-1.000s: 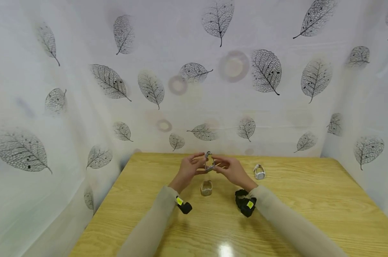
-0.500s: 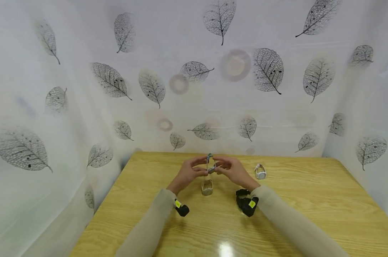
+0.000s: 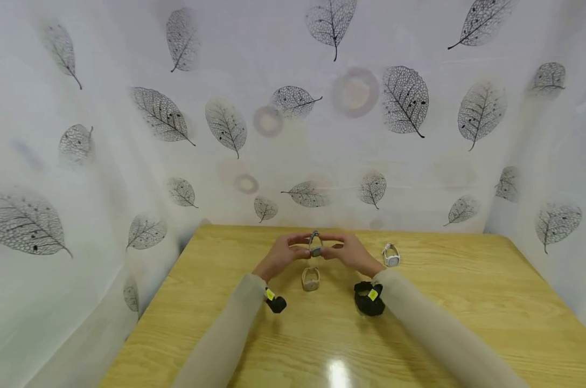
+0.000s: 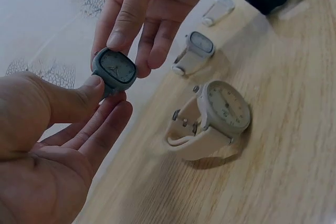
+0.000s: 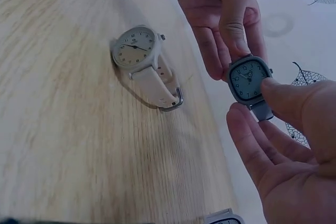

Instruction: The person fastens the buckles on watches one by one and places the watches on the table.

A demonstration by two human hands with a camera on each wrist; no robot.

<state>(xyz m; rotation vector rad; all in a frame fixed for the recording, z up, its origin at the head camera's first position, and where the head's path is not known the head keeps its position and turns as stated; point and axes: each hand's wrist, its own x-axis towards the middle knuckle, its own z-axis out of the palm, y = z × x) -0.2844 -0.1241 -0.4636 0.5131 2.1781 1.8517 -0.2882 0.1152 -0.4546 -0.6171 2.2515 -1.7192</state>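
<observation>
Both hands hold a grey-blue wristwatch (image 3: 315,251) up over the far part of the table, its square-cornered dial (image 5: 249,78) facing back. My left hand (image 3: 279,255) pinches one side, its thumb on the case edge and its other fingers behind. From the opposite side my right hand (image 3: 352,253) grips it the same way, thumb at the case. The strap forms a loop above the case in the head view. Just below the hands, a beige watch (image 3: 311,284) with a round dial stands on the table on its looped strap.
A white watch (image 3: 392,261) lies right of the right hand; the left wrist view shows another pale watch (image 4: 218,9) behind it. Black camera mounts (image 3: 369,299) hang at the wrists. A leaf-print curtain (image 3: 322,134) closes off the wooden table's (image 3: 215,269) far edge.
The grey-blue watch has turned from side-on to face the head camera. The thumbs have come in to its case. The head view has shifted slightly; the watches on the table stay put.
</observation>
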